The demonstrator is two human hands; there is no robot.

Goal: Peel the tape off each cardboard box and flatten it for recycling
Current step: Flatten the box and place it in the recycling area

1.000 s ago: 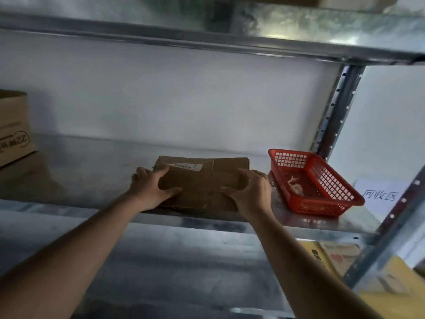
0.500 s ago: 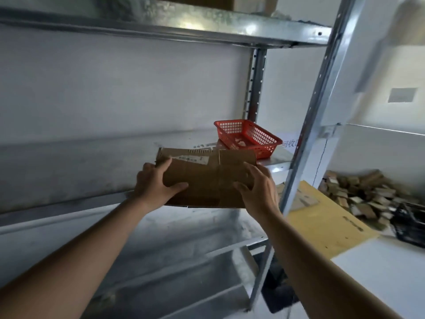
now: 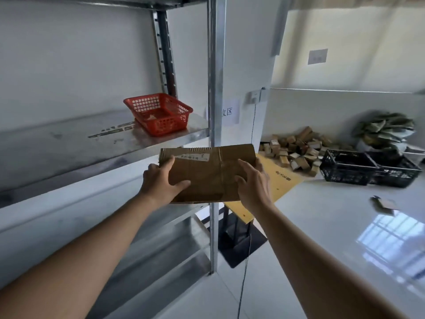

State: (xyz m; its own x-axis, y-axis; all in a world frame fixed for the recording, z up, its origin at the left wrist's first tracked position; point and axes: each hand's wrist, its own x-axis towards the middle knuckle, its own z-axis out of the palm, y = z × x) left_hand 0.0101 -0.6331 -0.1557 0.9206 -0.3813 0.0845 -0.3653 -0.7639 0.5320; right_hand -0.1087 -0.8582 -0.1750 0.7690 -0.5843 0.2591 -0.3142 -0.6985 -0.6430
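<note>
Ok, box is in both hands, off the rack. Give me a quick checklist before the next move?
1. Left hand grips the flattened box, thumb on top: ok.
2. Right hand on the other end, fingers spread: ok.
3. Box clear of the metal shelf and red basket: ok.
4. Box flat: ok.
5. All tape off: not ok, label strip remains.
6. Drop spot by the box pile: cannot tell.

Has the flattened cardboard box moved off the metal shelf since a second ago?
Yes. The flattened cardboard box, held by the left hand and right hand, now sits in the air in front of the metal shelf, clear of the red basket.
</note>
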